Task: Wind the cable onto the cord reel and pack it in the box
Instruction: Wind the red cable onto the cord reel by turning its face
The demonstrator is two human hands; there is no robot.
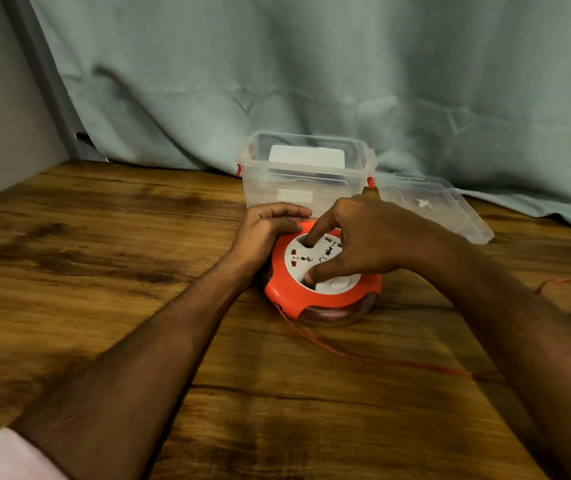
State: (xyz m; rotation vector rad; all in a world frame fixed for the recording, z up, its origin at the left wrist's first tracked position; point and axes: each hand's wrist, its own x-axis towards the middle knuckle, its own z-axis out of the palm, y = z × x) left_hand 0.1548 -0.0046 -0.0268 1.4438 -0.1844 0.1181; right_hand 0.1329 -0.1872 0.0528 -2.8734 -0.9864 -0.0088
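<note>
Both bare forearms reach forward and converge near the middle of the table. The left hand (264,226) curls its fingers over the far-left rim of the cord reel (322,273), thumb tucked against its side, wrist low. The right hand (363,242) arches above the reel's white face, index finger pointing down into a recess at the far side and thumb pressing into one at the near side. A pale sleeve edge shows at the left elbow

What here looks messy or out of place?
Only the thin orange cable: it trails loose across the wooden table from the round orange-and-white cord reel, not yet wound in. The clear plastic box stands upright, its lid beside it.
</note>
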